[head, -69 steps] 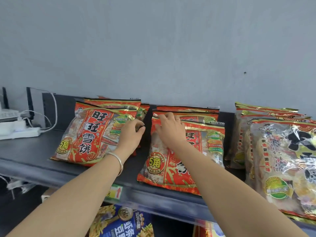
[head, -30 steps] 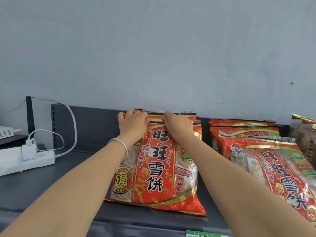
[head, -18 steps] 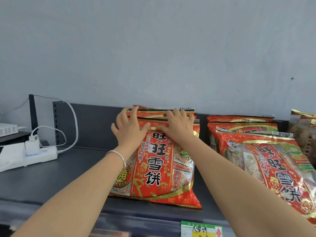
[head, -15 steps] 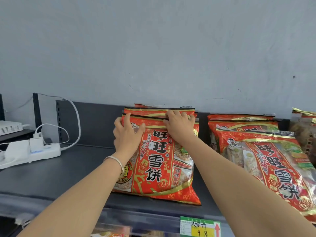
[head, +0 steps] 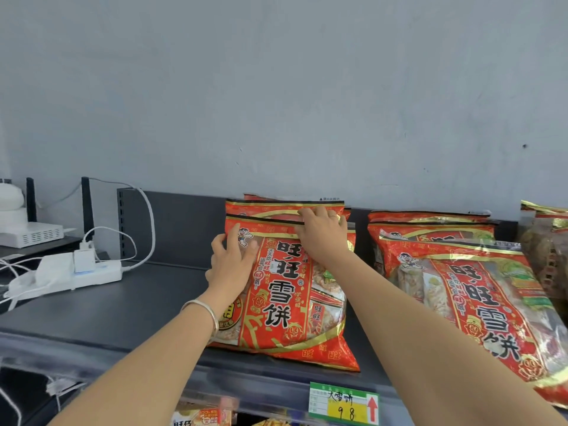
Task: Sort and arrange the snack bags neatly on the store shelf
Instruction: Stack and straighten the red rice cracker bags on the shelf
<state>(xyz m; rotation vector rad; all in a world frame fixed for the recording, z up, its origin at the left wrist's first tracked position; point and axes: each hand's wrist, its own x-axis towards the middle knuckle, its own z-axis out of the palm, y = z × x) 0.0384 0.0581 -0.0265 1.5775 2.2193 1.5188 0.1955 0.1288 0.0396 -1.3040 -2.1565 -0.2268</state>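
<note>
A red bag (head: 285, 296) is propped on the shelf (head: 129, 305) just above the tag (head: 344, 405), against a second bag (head: 276, 207). Its top seal is gripped by the right hand (head: 322, 238), and its left edge is pressed by the spread left hand (head: 232, 262). Right of the tag, a stack (head: 479, 290) lies slanted, probably not yet straightened.
</note>
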